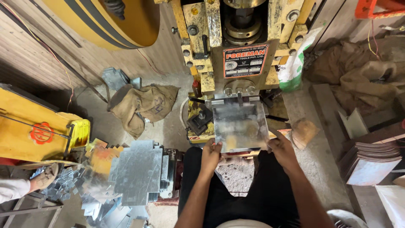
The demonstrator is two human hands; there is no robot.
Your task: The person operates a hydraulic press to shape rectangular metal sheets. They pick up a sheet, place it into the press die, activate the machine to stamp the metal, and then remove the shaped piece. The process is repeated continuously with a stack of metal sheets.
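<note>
A shiny square metal sheet (239, 123) lies flat on the bed of a yellow press machine (242, 50), its far edge under the ram. My left hand (210, 154) grips the sheet's near left corner. My right hand (282, 148) grips its near right corner. Both thumbs rest on top of the sheet. My legs in black trousers show below.
A stack of notched metal sheets (137, 171) sits at my left, with offcuts (63, 181) scattered on the floor. Another stack of sheets (371, 162) lies at right. Burlap sacks (145, 105) lie on the floor. Another person's sandalled foot (42, 177) shows at far left.
</note>
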